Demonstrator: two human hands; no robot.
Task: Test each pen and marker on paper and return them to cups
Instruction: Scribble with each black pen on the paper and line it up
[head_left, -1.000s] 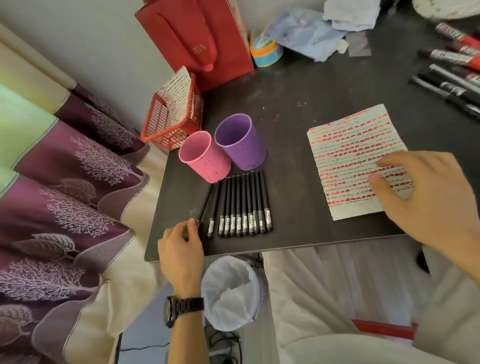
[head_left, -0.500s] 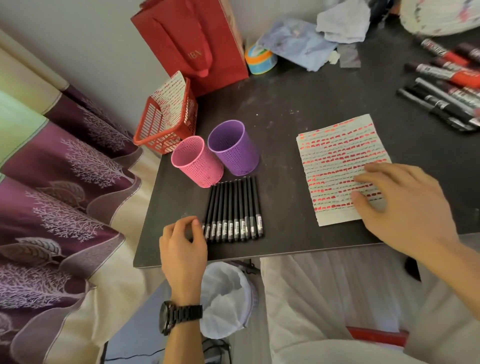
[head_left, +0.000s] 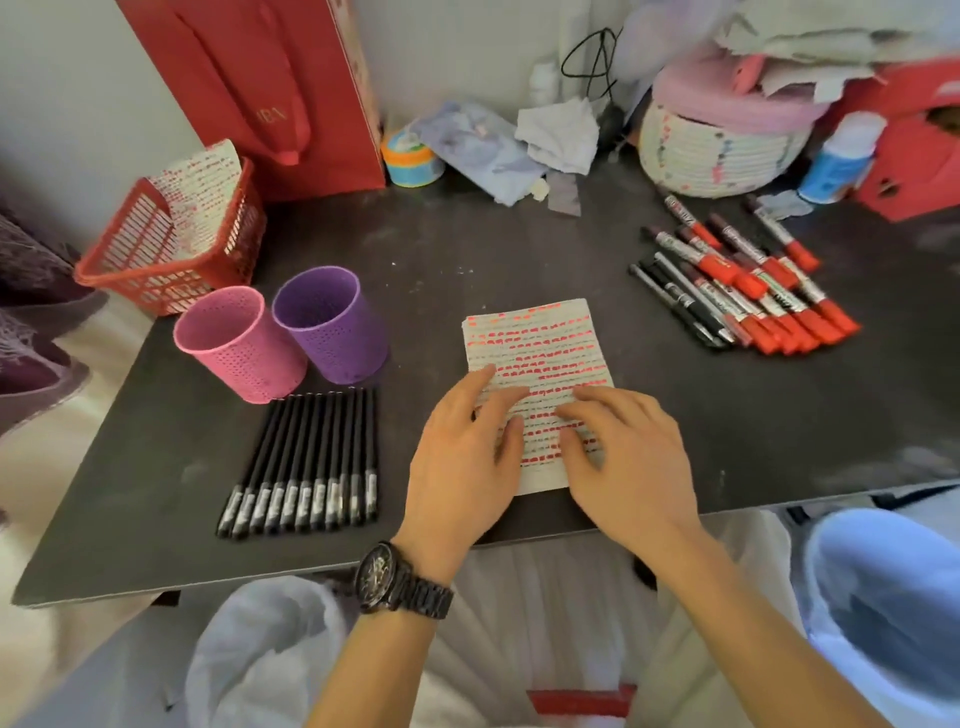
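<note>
A sheet of paper (head_left: 540, 348) covered in rows of red test marks lies in the middle of the dark table (head_left: 467, 249). My left hand (head_left: 465, 457) and my right hand (head_left: 628, 457) both rest on its near half with relaxed fingers, holding nothing. A row of several black pens (head_left: 306, 462) lies side by side to the left. Behind them stand an empty pink cup (head_left: 236, 351) and an empty purple cup (head_left: 330, 325). Several red-capped markers and black pens (head_left: 743, 283) lie in a pile at the right.
A red mesh basket (head_left: 171, 244) holding a marked sheet sits at the back left beside a red gift bag (head_left: 270, 88). Crumpled cloths, a roll of tape (head_left: 410, 158), a woven basket (head_left: 722, 140) and a blue-capped bottle (head_left: 841, 158) line the back. A white bin bag (head_left: 260, 649) hangs below the table's front edge.
My left hand left the pen row and moved right onto the paper. My right hand slid left on the sheet. The view shifted right, showing the markers and back clutter.
</note>
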